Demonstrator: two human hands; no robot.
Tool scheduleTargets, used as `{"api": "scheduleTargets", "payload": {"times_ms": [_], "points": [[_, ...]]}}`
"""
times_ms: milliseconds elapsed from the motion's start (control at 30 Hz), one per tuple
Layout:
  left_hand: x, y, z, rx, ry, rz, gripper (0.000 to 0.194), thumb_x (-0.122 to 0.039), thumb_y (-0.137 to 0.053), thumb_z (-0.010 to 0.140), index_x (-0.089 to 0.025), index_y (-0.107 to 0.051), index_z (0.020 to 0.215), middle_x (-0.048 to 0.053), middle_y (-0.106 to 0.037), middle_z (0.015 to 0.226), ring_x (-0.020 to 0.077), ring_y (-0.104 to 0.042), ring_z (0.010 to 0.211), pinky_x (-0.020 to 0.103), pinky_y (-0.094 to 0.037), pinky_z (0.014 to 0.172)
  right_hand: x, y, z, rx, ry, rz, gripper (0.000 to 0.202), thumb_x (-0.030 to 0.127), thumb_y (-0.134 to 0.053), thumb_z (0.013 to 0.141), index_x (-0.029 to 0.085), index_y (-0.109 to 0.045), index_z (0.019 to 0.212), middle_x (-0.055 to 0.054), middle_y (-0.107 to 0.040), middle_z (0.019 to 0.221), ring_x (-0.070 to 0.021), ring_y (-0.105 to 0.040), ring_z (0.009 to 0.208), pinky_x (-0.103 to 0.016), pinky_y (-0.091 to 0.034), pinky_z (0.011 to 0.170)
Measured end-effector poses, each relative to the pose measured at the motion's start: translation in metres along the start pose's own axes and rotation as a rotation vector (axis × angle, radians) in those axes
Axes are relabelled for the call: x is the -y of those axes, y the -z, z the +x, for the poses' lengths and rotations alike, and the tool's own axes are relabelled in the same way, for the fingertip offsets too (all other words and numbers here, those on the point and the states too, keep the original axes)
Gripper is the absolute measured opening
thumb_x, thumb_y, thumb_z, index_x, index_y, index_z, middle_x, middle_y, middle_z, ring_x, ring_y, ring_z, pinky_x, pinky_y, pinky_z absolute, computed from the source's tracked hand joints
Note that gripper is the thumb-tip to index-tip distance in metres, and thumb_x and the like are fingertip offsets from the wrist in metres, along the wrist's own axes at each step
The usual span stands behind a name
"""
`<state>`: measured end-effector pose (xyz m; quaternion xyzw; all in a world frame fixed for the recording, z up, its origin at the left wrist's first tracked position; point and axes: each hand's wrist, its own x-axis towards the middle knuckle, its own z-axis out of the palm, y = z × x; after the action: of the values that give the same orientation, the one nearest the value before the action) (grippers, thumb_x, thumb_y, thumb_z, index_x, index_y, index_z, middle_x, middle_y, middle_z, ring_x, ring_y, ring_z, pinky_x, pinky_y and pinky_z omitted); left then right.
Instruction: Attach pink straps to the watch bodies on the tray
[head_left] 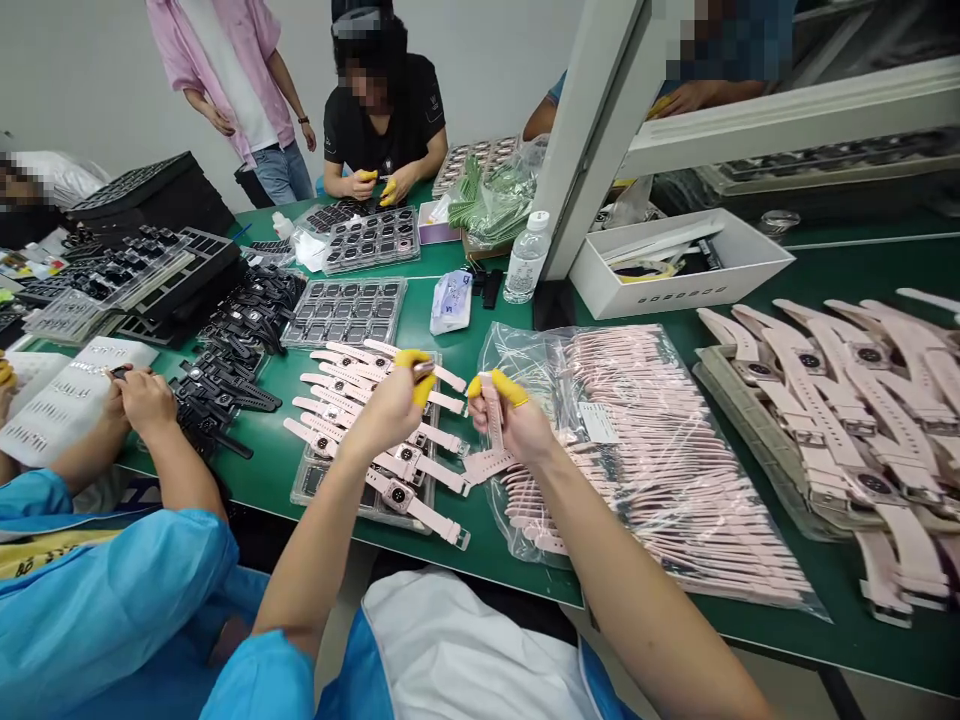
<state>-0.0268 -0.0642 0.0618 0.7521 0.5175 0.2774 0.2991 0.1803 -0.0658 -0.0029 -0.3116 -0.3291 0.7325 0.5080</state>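
Note:
My left hand point(390, 405), with yellow finger covers, is closed on a small shiny watch case point(423, 369), largely hidden by the fingers. It is above a clear tray point(304, 480) on which several watches with pale pink straps point(401, 495) lie in rows. To its right, my right hand point(521, 420), also in yellow finger covers, grips a pink watch strap point(493, 410) with its holed part upright. Another pink strap piece point(487, 465) shows just under that hand. Below and right of it lies a clear bag point(660, 450) full of pink straps.
At right, a tray point(720, 400) is heaped with pink-strapped watches. A white box point(675, 270), a bottle point(527, 260) and a post stand behind the bag. Black watches point(217, 385) lie at left beside a co-worker's hands point(146, 400). Another person point(382, 130) works across the table.

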Motion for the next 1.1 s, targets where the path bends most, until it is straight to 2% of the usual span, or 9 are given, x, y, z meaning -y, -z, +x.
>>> {"api": "scheduleTargets", "payload": {"times_ms": [100, 167, 233, 333, 433, 633, 800, 967, 1100], "points": [[0.024, -0.04, 0.042, 0.037, -0.214, -0.058, 0.035, -0.016, -0.046, 0.098, -0.018, -0.054, 0.132, 0.015, -0.066, 0.124, 0.0244, -0.066, 0.114, 0.042, -0.055, 0.103, -0.008, -0.002, 0.002, -0.023, 0.034, -0.063, 0.05, 0.067, -0.081, 0.077, 0.024, -0.055, 0.081, 0.004, -0.053, 0.06, -0.0115, -0.044, 0.049, -0.024, -0.036, 0.044], [0.039, -0.057, 0.051, 0.04, -0.346, -0.058, 0.042, -0.009, -0.046, 0.091, -0.018, -0.059, 0.131, 0.014, -0.066, 0.127, 0.0253, -0.064, 0.12, 0.044, -0.053, 0.107, -0.012, -0.002, 0.004, 0.004, 0.033, -0.092, 0.051, 0.066, -0.08, 0.079, 0.024, -0.051, 0.078, 0.006, -0.049, 0.055, -0.0098, -0.039, 0.045, -0.023, -0.032, 0.042], [0.049, -0.064, 0.05, 0.044, -0.433, -0.047, 0.053, -0.003, -0.045, 0.084, -0.019, -0.061, 0.132, 0.013, -0.066, 0.128, 0.0251, -0.063, 0.122, 0.044, -0.053, 0.108, -0.014, -0.001, 0.006, 0.044, 0.02, -0.118, 0.05, 0.065, -0.078, 0.081, 0.023, -0.05, 0.077, 0.007, -0.048, 0.053, -0.0089, -0.037, 0.044, -0.022, -0.03, 0.041], [0.054, -0.062, 0.044, 0.062, -0.475, -0.046, 0.062, 0.001, -0.043, 0.079, -0.02, -0.061, 0.135, 0.012, -0.066, 0.128, 0.024, -0.063, 0.122, 0.043, -0.053, 0.107, -0.014, 0.001, 0.008, 0.09, -0.009, -0.127, 0.046, 0.06, -0.077, 0.082, 0.023, -0.052, 0.077, 0.007, -0.048, 0.051, -0.0087, -0.035, 0.043, -0.022, -0.029, 0.04], [0.05, -0.058, 0.041, 0.057, -0.474, -0.053, 0.06, 0.001, -0.041, 0.083, -0.02, -0.061, 0.136, 0.012, -0.066, 0.129, 0.0234, -0.063, 0.122, 0.042, -0.052, 0.108, -0.011, 0.002, 0.007, 0.091, -0.053, -0.079, 0.041, 0.056, -0.078, 0.082, 0.022, -0.055, 0.079, 0.007, -0.047, 0.049, -0.0085, -0.033, 0.041, -0.022, -0.026, 0.039], [0.044, -0.058, 0.041, 0.043, -0.448, -0.039, 0.052, -0.006, -0.042, 0.094, -0.02, -0.06, 0.141, 0.013, -0.064, 0.129, 0.0246, -0.062, 0.121, 0.044, -0.052, 0.108, -0.009, 0.002, 0.006, 0.084, -0.088, 0.065, 0.038, 0.049, -0.081, 0.08, 0.021, -0.055, 0.082, 0.008, -0.046, 0.051, -0.0075, -0.032, 0.041, -0.021, -0.023, 0.04], [0.038, -0.055, 0.037, 0.117, -0.403, -0.036, 0.045, -0.02, -0.041, 0.103, -0.019, -0.056, 0.146, 0.014, -0.059, 0.13, 0.0252, -0.059, 0.122, 0.044, -0.051, 0.112, -0.011, 0.004, 0.008, 0.058, -0.092, 0.137, 0.041, 0.048, -0.08, 0.079, 0.022, -0.049, 0.075, 0.009, -0.04, 0.048, -0.006, -0.029, 0.038, -0.021, -0.019, 0.039], [0.036, -0.053, 0.036, 0.119, -0.371, 0.009, 0.041, -0.025, -0.038, 0.105, -0.017, -0.06, 0.14, 0.013, -0.06, 0.123, 0.0246, -0.06, 0.117, 0.043, -0.052, 0.11, -0.011, 0.006, 0.008, 0.022, -0.121, 0.104, 0.043, 0.05, -0.082, 0.078, 0.022, -0.05, 0.074, 0.009, -0.039, 0.046, -0.0062, -0.028, 0.038, -0.021, -0.018, 0.038], [0.039, -0.054, 0.038, 0.13, -0.351, 0.125, 0.037, -0.024, -0.048, 0.1, -0.017, -0.063, 0.133, 0.013, -0.061, 0.118, 0.0254, -0.06, 0.111, 0.043, -0.054, 0.104, -0.011, 0.006, 0.009, 0.002, -0.153, 0.042, 0.044, 0.054, -0.081, 0.08, 0.022, -0.051, 0.075, 0.01, -0.038, 0.046, -0.0056, -0.025, 0.038, -0.02, -0.017, 0.038]]}}
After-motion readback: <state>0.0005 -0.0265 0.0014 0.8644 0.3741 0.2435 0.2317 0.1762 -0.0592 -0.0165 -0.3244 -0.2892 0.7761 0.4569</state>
